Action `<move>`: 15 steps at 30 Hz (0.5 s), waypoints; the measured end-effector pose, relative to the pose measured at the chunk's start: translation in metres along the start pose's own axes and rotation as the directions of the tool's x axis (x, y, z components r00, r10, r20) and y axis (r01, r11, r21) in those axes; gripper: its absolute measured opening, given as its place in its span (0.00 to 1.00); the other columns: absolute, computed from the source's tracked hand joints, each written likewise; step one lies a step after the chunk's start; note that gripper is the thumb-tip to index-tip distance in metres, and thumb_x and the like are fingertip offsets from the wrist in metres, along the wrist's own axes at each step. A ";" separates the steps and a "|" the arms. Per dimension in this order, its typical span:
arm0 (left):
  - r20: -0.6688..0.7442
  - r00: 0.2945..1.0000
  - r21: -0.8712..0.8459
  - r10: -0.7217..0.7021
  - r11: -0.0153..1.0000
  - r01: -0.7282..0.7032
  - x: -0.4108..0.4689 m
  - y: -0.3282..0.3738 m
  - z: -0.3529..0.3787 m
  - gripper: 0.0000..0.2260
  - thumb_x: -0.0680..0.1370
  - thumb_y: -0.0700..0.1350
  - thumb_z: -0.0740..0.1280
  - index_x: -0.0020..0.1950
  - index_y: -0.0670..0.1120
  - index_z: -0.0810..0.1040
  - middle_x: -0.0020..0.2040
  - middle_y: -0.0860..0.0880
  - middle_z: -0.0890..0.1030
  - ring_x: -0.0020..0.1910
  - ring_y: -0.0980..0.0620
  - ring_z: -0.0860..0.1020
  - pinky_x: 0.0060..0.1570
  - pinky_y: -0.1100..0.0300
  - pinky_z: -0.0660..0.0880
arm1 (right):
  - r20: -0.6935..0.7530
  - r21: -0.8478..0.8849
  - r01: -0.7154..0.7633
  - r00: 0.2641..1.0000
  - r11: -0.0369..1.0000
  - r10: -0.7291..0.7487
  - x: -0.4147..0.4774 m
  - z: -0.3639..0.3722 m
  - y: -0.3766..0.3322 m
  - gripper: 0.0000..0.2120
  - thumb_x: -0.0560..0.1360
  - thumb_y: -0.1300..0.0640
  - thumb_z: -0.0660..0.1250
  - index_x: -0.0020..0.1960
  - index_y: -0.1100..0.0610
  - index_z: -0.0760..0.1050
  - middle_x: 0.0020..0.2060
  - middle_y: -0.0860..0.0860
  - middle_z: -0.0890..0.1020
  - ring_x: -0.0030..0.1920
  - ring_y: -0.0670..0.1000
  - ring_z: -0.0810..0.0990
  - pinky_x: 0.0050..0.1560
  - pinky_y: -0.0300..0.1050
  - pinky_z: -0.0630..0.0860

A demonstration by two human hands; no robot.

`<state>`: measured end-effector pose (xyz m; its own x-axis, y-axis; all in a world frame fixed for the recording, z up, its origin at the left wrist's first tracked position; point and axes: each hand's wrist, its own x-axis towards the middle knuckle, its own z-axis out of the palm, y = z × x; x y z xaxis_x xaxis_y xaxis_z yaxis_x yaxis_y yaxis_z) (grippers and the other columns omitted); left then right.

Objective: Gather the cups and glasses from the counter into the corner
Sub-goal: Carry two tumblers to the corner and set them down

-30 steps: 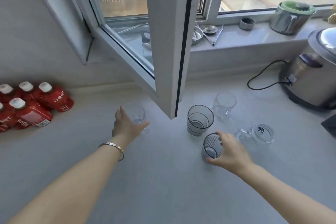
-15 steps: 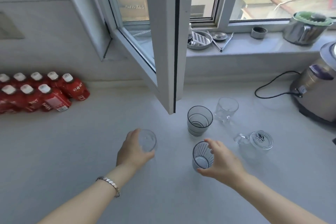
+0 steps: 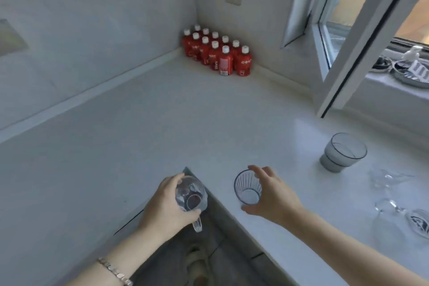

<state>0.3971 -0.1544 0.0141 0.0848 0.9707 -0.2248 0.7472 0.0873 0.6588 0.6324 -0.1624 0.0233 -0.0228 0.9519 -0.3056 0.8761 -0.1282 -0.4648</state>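
Head view recorded both pieces taken from under the window within the last second: left hand [image 3: 167,204] gripped the clear mug [image 3: 191,195], right hand [image 3: 271,195] gripped the ribbed glass [image 3: 248,187]. Both remained well short of the corner by the red bottles [image 3: 218,53]; transfer judged underway.

Toward the right end of the worktop [image 3: 209,123], a lidded mug [image 3: 417,223] is cut off by the frame, and a clear glass [image 3: 385,179] just behind it blurs into the pale surface, its outline hard to trace. At the front edge, the left hand [image 3: 167,202] covers one side of a clear mug [image 3: 191,195], and the right hand [image 3: 271,195] masks the right side of a ribbed glass [image 3: 247,187]. In the far corner, the labels on the red bottles [image 3: 218,53] are too small to read, and the front row screens the back rows.
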 end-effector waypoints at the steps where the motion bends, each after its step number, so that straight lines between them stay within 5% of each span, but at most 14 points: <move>1: -0.040 0.999 -0.002 -0.034 0.999 0.034 -0.019 -0.013 -0.012 0.37 0.63 0.48 0.78 0.69 0.52 0.66 0.63 0.57 0.71 0.62 0.55 0.74 0.60 0.61 0.72 | 0.027 -0.015 0.053 0.998 0.998 -0.052 -0.002 0.008 -0.018 0.44 0.65 0.46 0.73 0.74 0.47 0.54 0.67 0.48 0.67 0.66 0.51 0.71 0.58 0.45 0.75; 9: -0.289 0.917 -0.039 -0.276 0.960 0.277 -0.156 -0.137 -0.108 0.37 0.61 0.50 0.77 0.67 0.55 0.67 0.63 0.59 0.72 0.60 0.56 0.75 0.58 0.59 0.74 | 0.235 -0.081 0.428 0.886 0.900 -0.400 -0.034 0.092 -0.197 0.44 0.66 0.46 0.73 0.75 0.47 0.54 0.67 0.49 0.67 0.65 0.52 0.72 0.58 0.44 0.74; 15: -0.404 0.808 -0.139 -0.430 0.901 0.410 -0.258 -0.252 -0.185 0.37 0.63 0.49 0.76 0.69 0.54 0.65 0.65 0.58 0.70 0.61 0.56 0.73 0.57 0.64 0.71 | 0.343 -0.033 0.557 0.786 0.830 -0.514 -0.072 0.182 -0.346 0.44 0.64 0.46 0.75 0.73 0.47 0.56 0.65 0.50 0.68 0.64 0.51 0.73 0.59 0.46 0.76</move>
<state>0.0644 -0.3852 0.0389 -0.5186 0.8370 -0.1747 0.6167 0.5077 0.6015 0.2438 -0.2372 0.0551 -0.6334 0.7189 -0.2865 0.7304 0.4330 -0.5282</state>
